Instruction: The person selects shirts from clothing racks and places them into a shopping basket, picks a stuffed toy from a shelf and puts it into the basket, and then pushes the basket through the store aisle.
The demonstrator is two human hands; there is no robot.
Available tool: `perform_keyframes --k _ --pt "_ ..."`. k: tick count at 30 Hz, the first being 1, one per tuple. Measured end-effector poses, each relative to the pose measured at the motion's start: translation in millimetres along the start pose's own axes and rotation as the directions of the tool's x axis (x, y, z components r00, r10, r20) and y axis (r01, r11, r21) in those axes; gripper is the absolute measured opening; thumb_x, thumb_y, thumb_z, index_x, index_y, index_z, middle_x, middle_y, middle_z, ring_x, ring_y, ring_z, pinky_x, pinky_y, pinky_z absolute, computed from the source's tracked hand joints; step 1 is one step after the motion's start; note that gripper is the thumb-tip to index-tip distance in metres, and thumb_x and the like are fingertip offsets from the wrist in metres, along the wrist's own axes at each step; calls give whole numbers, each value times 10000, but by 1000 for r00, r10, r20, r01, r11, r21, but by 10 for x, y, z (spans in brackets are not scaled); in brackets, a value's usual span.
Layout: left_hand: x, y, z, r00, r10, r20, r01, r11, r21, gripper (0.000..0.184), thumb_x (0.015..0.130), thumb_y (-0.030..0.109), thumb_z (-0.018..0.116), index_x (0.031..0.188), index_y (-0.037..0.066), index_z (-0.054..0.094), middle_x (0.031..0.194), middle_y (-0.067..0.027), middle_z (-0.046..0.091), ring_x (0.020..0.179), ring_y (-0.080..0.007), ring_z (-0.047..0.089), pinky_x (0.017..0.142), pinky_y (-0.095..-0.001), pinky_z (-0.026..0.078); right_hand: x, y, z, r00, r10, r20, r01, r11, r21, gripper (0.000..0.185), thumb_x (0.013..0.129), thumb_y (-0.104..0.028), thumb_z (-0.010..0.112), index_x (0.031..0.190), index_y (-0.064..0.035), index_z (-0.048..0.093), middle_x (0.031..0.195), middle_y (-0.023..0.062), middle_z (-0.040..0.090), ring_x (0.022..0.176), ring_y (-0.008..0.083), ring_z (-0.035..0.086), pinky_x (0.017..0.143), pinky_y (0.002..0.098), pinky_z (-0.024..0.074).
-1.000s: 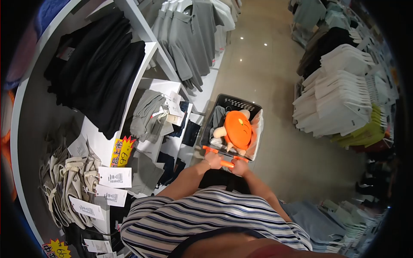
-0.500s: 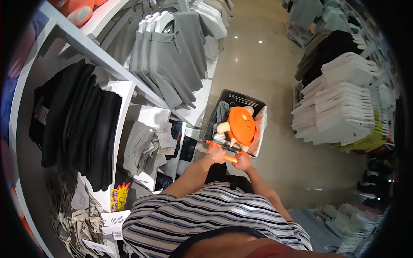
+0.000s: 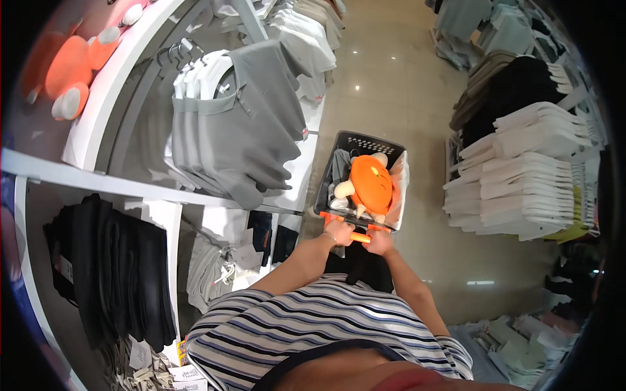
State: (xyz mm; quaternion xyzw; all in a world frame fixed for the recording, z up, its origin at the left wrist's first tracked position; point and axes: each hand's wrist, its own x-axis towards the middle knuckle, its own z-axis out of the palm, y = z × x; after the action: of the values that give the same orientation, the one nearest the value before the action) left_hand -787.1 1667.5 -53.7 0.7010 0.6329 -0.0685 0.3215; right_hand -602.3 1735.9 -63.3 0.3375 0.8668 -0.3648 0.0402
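Observation:
My left hand [image 3: 340, 232] and my right hand [image 3: 379, 241] are wrapped around the orange handle [image 3: 360, 238] of a dark shopping cart [image 3: 340, 148]. The cart stands just ahead of me, its basket rim pierced with holes. On top inside lies a round orange plush toy [image 3: 372, 182] with pale stubby limbs and a small face. Grey cloth [image 3: 339, 166] is tucked at the basket's left side, and something white [image 3: 399, 189] lines the right side. What lies beneath the toy is hidden.
To the left, grey polo shirts [image 3: 241, 117] hang on a rail above stacked folded black trousers [image 3: 117, 267]. Orange plush toys [image 3: 68, 68] sit on an upper shelf. On the right hang white garments [image 3: 521, 176]. A tiled aisle floor [image 3: 391, 98] runs between the racks.
The shelves and racks have shifted down and back past me as the cart and I moved forward along the aisle. Both hands keep their hold on the handle.

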Motion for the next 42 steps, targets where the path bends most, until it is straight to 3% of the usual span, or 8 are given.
perform_keyframes --k 4,12,19,27,35,42 --pt "376 -154 -343 1000 -18 16 18 1000 -1 300 704 291 566 917 80 581 734 -122 647 681 -288 641 599 -413 500 441 135 -302 1000 -5 -3 5 1000 8 205 600 -262 673 714 -100 619 660 132 615 639 316 613 608 416 499" --pt "1269 -626 -716 974 19 -225 -9 999 44 306 636 352 623 832 119 596 617 -102 620 564 -278 628 534 -410 494 1458 537 -864 993 -15 114 20 999 -46 206 661 -295 631 733 -102 621 683 150 623 677 324 620 623 433 499" --pt "1885 -813 -1531 995 -88 -39 89 996 18 317 690 345 612 892 102 585 709 -103 645 685 -264 643 615 -398 497 2222 892 -1269 991 -68 112 70 998 -10 220 657 -307 627 735 -100 623 685 151 622 680 329 617 624 432 498" --pt "2826 -1318 -1946 994 -70 -79 69 998 -6 301 699 343 602 887 109 577 724 -108 650 679 -279 647 609 -413 505 3162 1221 -1807 992 -21 128 24 999 -22 224 658 -310 618 761 -112 609 720 127 630 712 316 617 646 431 491" --pt "3711 -1763 -2524 999 -49 2 49 999 13 312 701 334 601 914 107 568 750 -112 651 691 -275 648 607 -416 506 4043 1586 -2217 999 -23 26 23 1000 8 227 664 -324 626 734 -108 620 687 131 622 680 313 615 625 424 492" --pt "4377 -2137 -3014 999 -19 30 18 999 33 298 706 322 581 907 101 572 733 -105 647 682 -273 644 606 -413 503 4783 1798 -2667 997 -4 78 4 1000 -12 229 653 -311 642 745 -103 611 699 131 625 692 315 613 634 426 492"
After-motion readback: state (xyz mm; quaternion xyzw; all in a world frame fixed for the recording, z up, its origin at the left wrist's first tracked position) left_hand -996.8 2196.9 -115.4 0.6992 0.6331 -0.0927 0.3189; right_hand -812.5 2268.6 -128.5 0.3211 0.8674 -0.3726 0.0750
